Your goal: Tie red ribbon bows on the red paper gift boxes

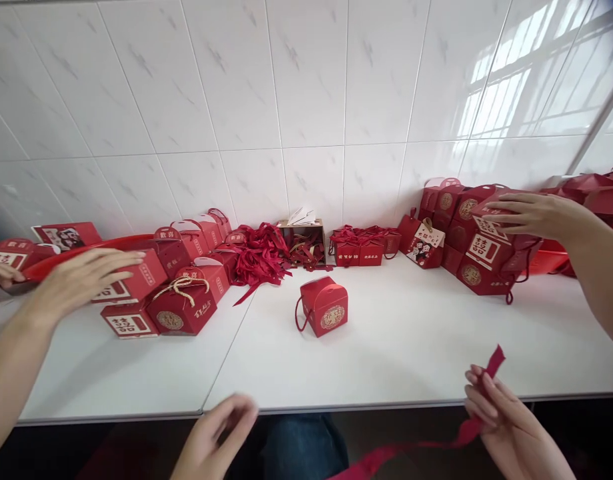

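My right hand [504, 417] is closed near the table's front edge, pinching a dark red ribbon [469, 432]. One short end of the ribbon sticks up above the fingers; the rest trails left and down out of the bottom of the view. My left hand [219, 433] is slightly blurred at the table edge, its fingers curled toward the thumb with nothing visible in them. Between and beyond both hands, a small red gift box [324, 307] with gold lettering stands upright on the white table [386, 360], a red cord loop hanging at its left side.
At left, another person's hand [81, 283] touches red boxes [179, 313]. On the right, another hand [529, 213] rests on stacked boxes [479, 257]. Along the tiled wall lie a ribbon heap [261, 253], a carton [306, 243] of ribbon pieces and grouped small boxes [359, 247].
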A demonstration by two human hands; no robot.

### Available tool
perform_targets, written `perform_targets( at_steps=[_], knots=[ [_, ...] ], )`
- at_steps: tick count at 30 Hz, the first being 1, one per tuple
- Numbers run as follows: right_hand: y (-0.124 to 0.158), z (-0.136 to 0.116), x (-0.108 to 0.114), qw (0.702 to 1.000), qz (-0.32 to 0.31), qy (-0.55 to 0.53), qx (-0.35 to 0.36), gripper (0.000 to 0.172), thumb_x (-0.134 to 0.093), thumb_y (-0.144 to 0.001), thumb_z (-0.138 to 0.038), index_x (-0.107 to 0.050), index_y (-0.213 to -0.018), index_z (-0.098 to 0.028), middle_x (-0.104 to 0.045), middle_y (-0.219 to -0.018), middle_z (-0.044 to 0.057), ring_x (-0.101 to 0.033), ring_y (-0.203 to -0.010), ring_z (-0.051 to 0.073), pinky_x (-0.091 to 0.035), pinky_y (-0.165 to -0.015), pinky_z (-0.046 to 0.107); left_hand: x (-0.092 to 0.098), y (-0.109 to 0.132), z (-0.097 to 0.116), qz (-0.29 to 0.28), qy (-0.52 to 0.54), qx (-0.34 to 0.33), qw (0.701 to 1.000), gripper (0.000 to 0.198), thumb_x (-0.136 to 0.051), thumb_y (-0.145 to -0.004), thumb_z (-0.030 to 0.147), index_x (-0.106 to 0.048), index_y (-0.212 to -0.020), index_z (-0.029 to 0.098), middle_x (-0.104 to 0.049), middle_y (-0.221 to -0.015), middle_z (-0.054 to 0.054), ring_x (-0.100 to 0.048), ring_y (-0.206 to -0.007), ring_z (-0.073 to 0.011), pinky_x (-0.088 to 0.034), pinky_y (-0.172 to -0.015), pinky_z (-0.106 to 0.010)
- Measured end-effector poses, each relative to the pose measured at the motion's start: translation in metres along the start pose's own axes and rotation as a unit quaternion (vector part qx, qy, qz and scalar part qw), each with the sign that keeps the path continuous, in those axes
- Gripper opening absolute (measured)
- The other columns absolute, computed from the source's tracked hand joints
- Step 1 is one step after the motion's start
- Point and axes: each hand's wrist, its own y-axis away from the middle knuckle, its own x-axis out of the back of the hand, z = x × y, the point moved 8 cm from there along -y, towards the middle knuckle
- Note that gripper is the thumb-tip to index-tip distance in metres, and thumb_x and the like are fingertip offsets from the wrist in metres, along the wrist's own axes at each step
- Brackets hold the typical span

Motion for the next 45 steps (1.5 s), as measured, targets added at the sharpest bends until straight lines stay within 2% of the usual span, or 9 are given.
perform_targets(
  at_steps=[2,7,12,17,23,27,31,37,45],
  knots=[
    [0.012,0.011,-0.019,0.998,-0.046,0.027,-0.017,0.026,-0.081,-0.059,-0.027,-0.068,-0.078,-0.015,-0.055,-0.066,-0.002,-0.036,-0.045,0.002,-0.043,-0.042,0.017,-0.024,-0.034,0.027,-0.016,-0.057,-0.079,0.995,0.029,-0.054,-0.084,0.047,-0.064,-0.092,0.021,-0.058,-0.071,-0.001,-0.057,-0.068,-0.0166,-0.050,-0.069,-0.028],
    [0.042,0.045,-0.063,0.986,-0.126,0.100,-0.030,0.036,-0.075,-0.067,-0.046,-0.061,-0.058,-0.014,-0.039,-0.044,-0.006,-0.024,-0.037,0.000,-0.026,-0.037,0.016,-0.062,-0.098,0.087,0.088,-0.124,-0.228,0.962,0.045,-0.051,-0.085,0.044,-0.056,-0.120,0.016,-0.049,-0.074,0.000,-0.053,-0.063,-0.0135,-0.049,-0.059,-0.026],
    [0.062,0.072,-0.091,0.964,-0.197,0.176,-0.023,0.037,-0.069,-0.073,-0.050,-0.061,-0.063,-0.015,-0.028,-0.037,-0.008,-0.023,-0.034,0.003,-0.019,-0.037,0.018,-0.079,-0.119,0.101,0.075,-0.093,-0.262,0.958,0.044,-0.037,-0.090,0.043,-0.067,-0.096,0.011,-0.049,-0.074,0.000,-0.056,-0.065,-0.0108,-0.049,-0.063,-0.024],
    [0.067,0.069,-0.109,0.943,-0.221,0.245,0.055,0.037,-0.064,-0.077,-0.051,-0.062,-0.061,-0.017,-0.055,-0.059,0.002,-0.045,-0.051,0.011,-0.037,-0.050,0.024,-0.064,-0.091,0.092,0.093,-0.078,-0.257,0.959,0.035,-0.046,-0.090,0.034,-0.063,-0.067,0.014,-0.049,-0.068,0.000,-0.052,-0.059,-0.0094,-0.047,-0.056,-0.021],
    [0.079,0.066,-0.144,0.917,-0.225,0.283,0.167,0.039,-0.058,-0.084,-0.044,-0.052,-0.055,-0.019,-0.051,-0.071,0.002,-0.048,-0.068,0.015,-0.039,-0.064,0.025,-0.043,-0.006,0.107,0.194,-0.129,-0.334,0.913,0.022,-0.060,-0.080,0.017,-0.057,-0.058,0.017,-0.046,-0.067,-0.003,-0.048,-0.071,-0.0160,-0.044,-0.063,-0.029],
    [0.092,0.081,-0.162,0.904,-0.261,0.296,0.162,0.037,-0.052,-0.087,-0.043,-0.053,-0.059,-0.019,-0.051,-0.073,0.002,-0.047,-0.068,0.015,-0.039,-0.064,0.026,-0.037,0.026,0.122,0.239,-0.145,-0.368,0.887,0.016,-0.063,-0.076,0.012,-0.062,-0.062,0.019,-0.056,-0.093,-0.008,-0.049,-0.097,-0.0250,-0.041,-0.084,-0.042],
    [0.093,0.088,-0.164,0.901,-0.259,0.313,0.152,0.035,-0.050,-0.088,-0.046,-0.056,-0.065,-0.019,-0.051,-0.071,0.002,-0.048,-0.068,0.016,-0.039,-0.065,0.026,-0.040,0.028,0.122,0.197,-0.147,-0.370,0.896,0.014,-0.060,-0.077,0.012,-0.063,-0.067,0.021,-0.058,-0.112,-0.008,-0.042,-0.118,-0.0312,-0.036,-0.095,-0.050],
    [0.091,0.083,-0.168,0.893,-0.251,0.335,0.163,0.039,-0.050,-0.086,-0.050,-0.051,-0.061,-0.019,-0.050,-0.065,0.001,-0.047,-0.064,0.015,-0.039,-0.062,0.026,-0.045,0.025,0.113,0.131,-0.148,-0.370,0.908,0.017,-0.049,-0.083,0.013,-0.062,-0.075,0.020,-0.056,-0.119,-0.009,-0.037,-0.123,-0.0323,-0.034,-0.097,-0.052],
    [0.091,0.083,-0.179,0.882,-0.261,0.356,0.164,0.043,-0.051,-0.084,-0.052,-0.049,-0.057,-0.019,-0.047,-0.062,0.000,-0.045,-0.061,0.014,-0.037,-0.059,0.025,-0.031,0.002,0.108,0.119,-0.100,-0.341,0.927,0.025,-0.045,-0.086,0.010,-0.060,-0.103,0.021,-0.050,-0.117,-0.011,-0.049,-0.111,-0.0230,-0.047,-0.088,-0.039]
  ],
)
